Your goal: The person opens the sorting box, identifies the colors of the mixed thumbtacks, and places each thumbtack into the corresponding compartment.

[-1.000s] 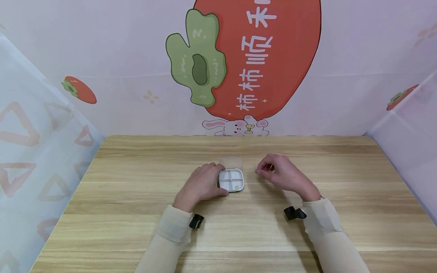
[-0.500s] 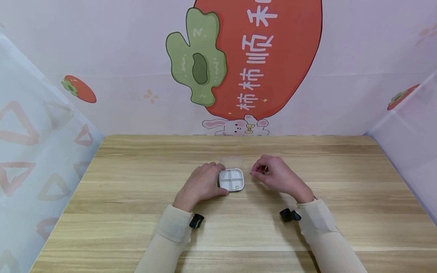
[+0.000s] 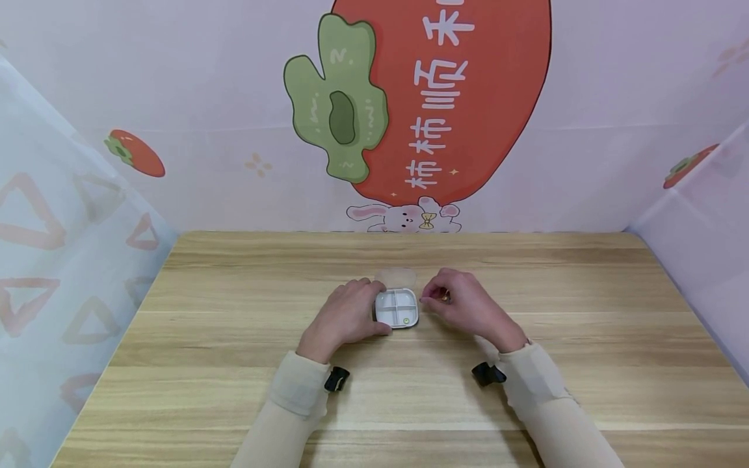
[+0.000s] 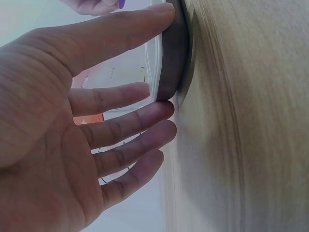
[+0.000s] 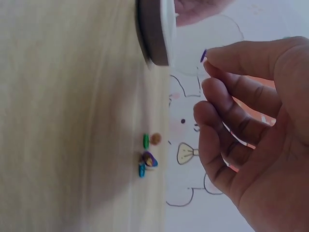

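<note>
A small white pill box (image 3: 396, 308) with a dark outer side stands on the table, its clear lid (image 3: 395, 278) folded back. A tiny green-and-white piece (image 3: 406, 321) lies in its near right compartment. My left hand (image 3: 345, 315) grips the box from the left, thumb (image 4: 154, 17) at the near side and fingertips at the far side. Just right of the box, my right hand (image 3: 471, 309) pinches a tiny purple piece (image 5: 203, 56) between thumb and index finger, close to the box's rim. The piece's exact kind I cannot tell.
Several tiny coloured pieces lie on the wooden table (image 3: 234, 390) beside my right hand: a green one (image 5: 146, 141), a brownish round one (image 5: 155, 138), a purple one (image 5: 150, 159) and a teal one (image 5: 141, 169). A printed cloth backdrop (image 3: 234, 97) rises at the table's rear edge.
My right hand has moved left, bringing the pinched piece up to the box's right side. The left hand and the pill box have stayed in place.
</note>
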